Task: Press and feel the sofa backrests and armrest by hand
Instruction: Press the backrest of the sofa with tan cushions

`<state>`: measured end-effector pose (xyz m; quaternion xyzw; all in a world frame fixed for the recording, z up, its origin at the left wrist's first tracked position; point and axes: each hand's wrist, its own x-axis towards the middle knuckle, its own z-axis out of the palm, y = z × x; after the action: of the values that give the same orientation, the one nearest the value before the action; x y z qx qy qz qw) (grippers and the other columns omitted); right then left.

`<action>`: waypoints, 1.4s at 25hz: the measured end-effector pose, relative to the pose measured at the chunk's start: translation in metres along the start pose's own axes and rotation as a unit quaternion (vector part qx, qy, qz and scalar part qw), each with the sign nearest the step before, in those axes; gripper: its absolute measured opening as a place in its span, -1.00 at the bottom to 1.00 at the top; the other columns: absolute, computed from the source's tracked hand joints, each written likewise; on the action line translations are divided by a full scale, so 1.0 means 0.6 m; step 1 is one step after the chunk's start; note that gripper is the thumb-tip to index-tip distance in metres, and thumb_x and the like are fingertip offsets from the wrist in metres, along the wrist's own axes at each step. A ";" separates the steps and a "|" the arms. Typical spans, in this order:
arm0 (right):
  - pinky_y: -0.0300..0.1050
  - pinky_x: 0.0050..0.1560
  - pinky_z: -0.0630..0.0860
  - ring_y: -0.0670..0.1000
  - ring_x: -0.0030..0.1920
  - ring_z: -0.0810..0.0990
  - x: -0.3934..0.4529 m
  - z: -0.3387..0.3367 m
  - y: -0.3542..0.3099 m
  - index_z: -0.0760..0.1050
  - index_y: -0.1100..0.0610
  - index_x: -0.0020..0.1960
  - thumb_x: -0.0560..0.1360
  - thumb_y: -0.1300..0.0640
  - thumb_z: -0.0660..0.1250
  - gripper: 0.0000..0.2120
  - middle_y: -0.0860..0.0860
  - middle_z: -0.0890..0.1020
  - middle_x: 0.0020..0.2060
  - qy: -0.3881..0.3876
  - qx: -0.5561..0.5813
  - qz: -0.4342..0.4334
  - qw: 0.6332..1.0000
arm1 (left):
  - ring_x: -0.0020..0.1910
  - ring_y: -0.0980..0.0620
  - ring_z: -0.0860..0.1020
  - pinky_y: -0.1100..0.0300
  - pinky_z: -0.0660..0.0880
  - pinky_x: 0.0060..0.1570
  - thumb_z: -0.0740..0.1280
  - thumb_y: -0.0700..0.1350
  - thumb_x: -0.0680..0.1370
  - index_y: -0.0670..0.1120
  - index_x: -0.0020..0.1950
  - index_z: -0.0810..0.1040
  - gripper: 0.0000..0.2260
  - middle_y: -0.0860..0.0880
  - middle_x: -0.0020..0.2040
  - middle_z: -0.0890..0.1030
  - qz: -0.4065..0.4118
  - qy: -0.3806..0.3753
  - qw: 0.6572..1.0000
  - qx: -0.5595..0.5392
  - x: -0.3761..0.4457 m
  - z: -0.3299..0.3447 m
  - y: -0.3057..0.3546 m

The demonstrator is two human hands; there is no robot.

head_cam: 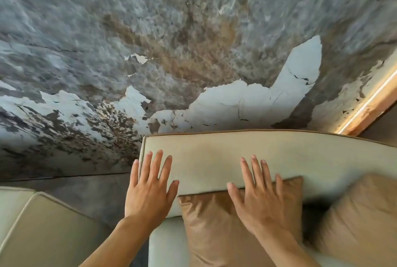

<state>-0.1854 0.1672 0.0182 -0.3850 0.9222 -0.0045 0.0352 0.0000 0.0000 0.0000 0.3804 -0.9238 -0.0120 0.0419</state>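
Observation:
A pale beige sofa backrest (206, 159) with brown piping runs across the lower middle of the head view, its left end near the centre. My left hand (150, 189) lies flat on that left end, fingers spread, the little finger over the edge. My right hand (260, 195) is flat too, fingers spread on the backrest, with its palm over the top edge of a brown satin cushion (214, 223) leaning against the backrest. Neither hand holds anything.
A second brown cushion (361, 215) leans at the right. Another beige sofa piece (43, 230) sits at lower left, across a gap of dark floor (92, 193). A grey, white and brown marbled wall (171, 51) rises behind, with a lit wooden strip (369, 105) at right.

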 end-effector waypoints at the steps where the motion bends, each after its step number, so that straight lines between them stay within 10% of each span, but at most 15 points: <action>1: 0.19 0.49 -0.10 0.06 0.56 -0.09 0.019 0.014 0.003 -0.12 -0.10 0.56 0.47 -0.38 -0.29 -0.27 -0.02 -0.04 0.58 0.013 0.017 -0.003 1.000 | 0.48 -0.21 0.26 -0.25 0.24 0.40 -0.02 0.18 0.56 -0.10 0.46 0.35 -0.42 -0.17 0.48 0.34 -0.001 0.001 1.000 -0.005 0.018 0.014 0.005; 5: 0.25 0.44 0.10 0.13 0.51 0.20 0.085 0.093 0.021 0.17 0.00 0.53 0.53 -0.28 -0.06 -0.35 0.06 0.23 0.53 0.085 0.032 -0.046 0.995 | 0.49 -0.20 0.22 -0.22 0.16 0.44 -0.02 0.20 0.57 -0.09 0.48 0.32 -0.42 -0.13 0.50 0.31 -0.012 0.029 1.000 0.004 0.079 0.078 0.019; 15: 0.33 0.44 0.03 0.25 0.46 0.22 0.162 0.210 0.021 0.22 0.07 0.49 0.57 -0.28 -0.09 -0.36 0.16 0.32 0.46 0.225 0.026 -0.071 0.971 | 0.49 -0.16 0.22 -0.26 0.21 0.38 0.06 0.20 0.53 -0.04 0.50 0.27 -0.41 -0.08 0.52 0.27 -0.012 0.132 0.991 0.014 0.125 0.169 0.009; 35: 0.33 0.46 -0.02 0.24 0.50 0.13 0.321 0.210 0.008 0.14 0.07 0.52 0.57 -0.27 -0.17 -0.35 0.13 0.22 0.51 0.236 0.019 -0.021 0.971 | 0.46 -0.17 0.26 -0.24 0.22 0.38 0.01 0.21 0.56 -0.05 0.48 0.31 -0.43 -0.11 0.48 0.35 0.025 0.133 0.991 0.012 0.317 0.179 0.000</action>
<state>-0.3151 0.0364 -0.1196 -0.3912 0.8961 -0.1135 -0.1761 -0.1439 -0.1348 -0.0938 0.3559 -0.9192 0.0515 0.1603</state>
